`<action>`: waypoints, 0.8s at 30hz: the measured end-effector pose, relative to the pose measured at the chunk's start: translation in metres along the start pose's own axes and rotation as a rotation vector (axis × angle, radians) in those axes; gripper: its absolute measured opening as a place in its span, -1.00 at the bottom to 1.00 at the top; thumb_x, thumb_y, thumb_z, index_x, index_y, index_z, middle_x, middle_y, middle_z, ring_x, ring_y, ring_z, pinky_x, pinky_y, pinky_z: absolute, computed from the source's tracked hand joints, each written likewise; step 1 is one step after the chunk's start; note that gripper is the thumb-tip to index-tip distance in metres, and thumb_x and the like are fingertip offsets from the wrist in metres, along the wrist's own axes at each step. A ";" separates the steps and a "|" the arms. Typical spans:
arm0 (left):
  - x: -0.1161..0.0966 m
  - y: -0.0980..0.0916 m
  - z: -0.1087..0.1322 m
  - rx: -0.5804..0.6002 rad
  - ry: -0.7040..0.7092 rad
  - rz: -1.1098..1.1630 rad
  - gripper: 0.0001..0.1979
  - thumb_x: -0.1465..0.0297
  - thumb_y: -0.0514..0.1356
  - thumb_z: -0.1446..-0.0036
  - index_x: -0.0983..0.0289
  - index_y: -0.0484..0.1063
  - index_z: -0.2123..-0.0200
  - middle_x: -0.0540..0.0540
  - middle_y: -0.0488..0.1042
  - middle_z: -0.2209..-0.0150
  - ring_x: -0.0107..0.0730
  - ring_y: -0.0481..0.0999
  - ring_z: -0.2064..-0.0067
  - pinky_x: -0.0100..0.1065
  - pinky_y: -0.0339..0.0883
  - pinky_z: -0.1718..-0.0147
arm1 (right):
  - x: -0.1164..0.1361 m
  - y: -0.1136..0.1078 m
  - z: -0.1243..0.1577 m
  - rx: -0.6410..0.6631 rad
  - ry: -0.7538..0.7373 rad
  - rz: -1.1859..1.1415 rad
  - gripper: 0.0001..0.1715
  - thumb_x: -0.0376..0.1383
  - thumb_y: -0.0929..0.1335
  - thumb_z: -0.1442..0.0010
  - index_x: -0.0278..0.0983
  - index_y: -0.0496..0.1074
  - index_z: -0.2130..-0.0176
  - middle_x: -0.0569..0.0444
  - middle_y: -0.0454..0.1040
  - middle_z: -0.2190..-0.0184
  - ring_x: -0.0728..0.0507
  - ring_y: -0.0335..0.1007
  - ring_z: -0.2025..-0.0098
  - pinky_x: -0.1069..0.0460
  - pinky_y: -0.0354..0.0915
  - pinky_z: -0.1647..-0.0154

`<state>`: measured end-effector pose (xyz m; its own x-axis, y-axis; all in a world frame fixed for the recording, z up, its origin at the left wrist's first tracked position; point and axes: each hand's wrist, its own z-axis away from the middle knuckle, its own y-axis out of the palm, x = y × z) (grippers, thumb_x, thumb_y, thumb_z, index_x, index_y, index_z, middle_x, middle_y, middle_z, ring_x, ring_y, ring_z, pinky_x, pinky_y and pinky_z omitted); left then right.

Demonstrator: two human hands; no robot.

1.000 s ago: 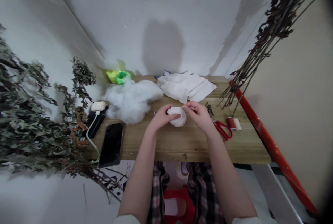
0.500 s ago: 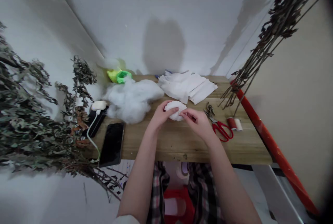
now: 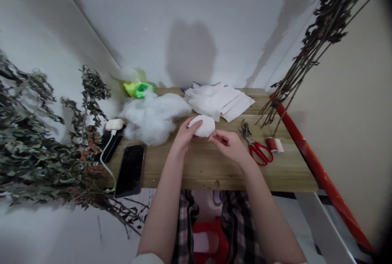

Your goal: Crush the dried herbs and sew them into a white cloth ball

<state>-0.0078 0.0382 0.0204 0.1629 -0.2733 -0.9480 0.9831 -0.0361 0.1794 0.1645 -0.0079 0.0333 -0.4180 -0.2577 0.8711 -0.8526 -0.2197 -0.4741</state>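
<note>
A small white stuffed pouch [image 3: 203, 125] rests on the wooden table [image 3: 214, 166], just in front of the stack of white cloth pieces [image 3: 219, 101]. My left hand [image 3: 185, 135] grips the pouch from its left side, fingers curled on it. My right hand [image 3: 227, 144] is just to the pouch's right with thumb and fingers pinched together at its lower edge; what they pinch is too small to see. A heap of white stuffing [image 3: 154, 116] lies to the left of the pouch.
Red-handled scissors [image 3: 259, 150] and a red thread spool [image 3: 274, 144] lie right of my right hand. A black phone [image 3: 130, 170], a charger with cable [image 3: 114, 125] and a green-yellow object [image 3: 137, 89] sit at the left. Dried branches [image 3: 36, 141] flank the table; a red pole [image 3: 321, 174] leans at right.
The pouch has moved away from me toward the cloth stack, with my left hand following it. My right hand has come off its top and now pinches beside its right edge.
</note>
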 end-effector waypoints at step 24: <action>-0.003 0.002 0.002 0.109 -0.157 0.204 -0.63 0.25 0.27 -0.03 0.31 0.46 0.10 0.11 0.52 0.32 -0.53 0.40 0.45 -0.54 0.30 0.59 | -0.022 -0.005 -0.010 0.121 0.250 -0.391 -0.55 -0.01 0.39 -0.03 -0.36 0.53 0.33 0.16 0.30 0.63 0.06 0.02 0.58 0.10 -0.06 0.55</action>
<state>-0.0066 0.0368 0.0240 0.3331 -0.4304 -0.8389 0.9153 -0.0659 0.3973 0.1750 0.0080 0.0181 -0.1485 0.0968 0.9842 -0.9245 -0.3670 -0.1034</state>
